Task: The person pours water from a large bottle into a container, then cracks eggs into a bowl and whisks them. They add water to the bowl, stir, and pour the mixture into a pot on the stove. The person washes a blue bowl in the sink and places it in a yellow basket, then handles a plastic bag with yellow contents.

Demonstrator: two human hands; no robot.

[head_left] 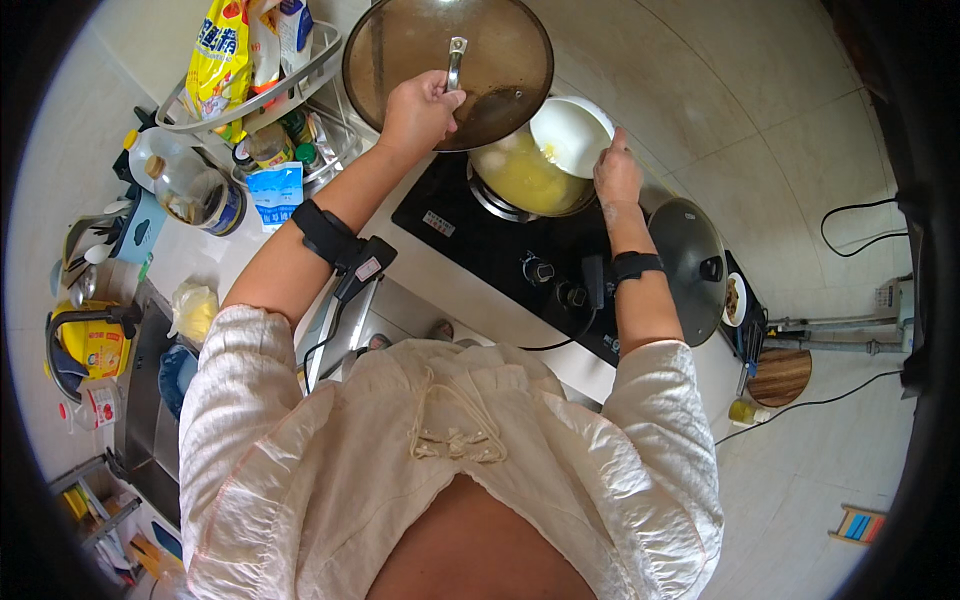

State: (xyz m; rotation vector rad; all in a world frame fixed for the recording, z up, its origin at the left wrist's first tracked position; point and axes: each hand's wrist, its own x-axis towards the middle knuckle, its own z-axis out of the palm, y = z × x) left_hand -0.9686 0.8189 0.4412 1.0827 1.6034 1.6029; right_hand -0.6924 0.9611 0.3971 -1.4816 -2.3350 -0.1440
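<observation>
My left hand (424,111) grips the metal handle of a large glass lid (405,45), holding it raised at the upper left of a pot. In my right hand (619,171) is the rim of a white bowl (577,135), tipped over the pot's right side. Bits of yellow food cling inside the bowl near its lower lip. The pot (525,180) stands on a burner of the black glass gas hob (465,214) and holds yellowish liquid with pale, rounded pieces in it. Part of the pot is hidden behind the lid and bowl.
A second lid (686,262) with a black knob leans right of the hob. A small dish of food (735,298) sits beyond it. To the left are a wire rack (330,45) with seasoning packets, bottles (199,199), a blue packet (275,193) and a sink (142,390).
</observation>
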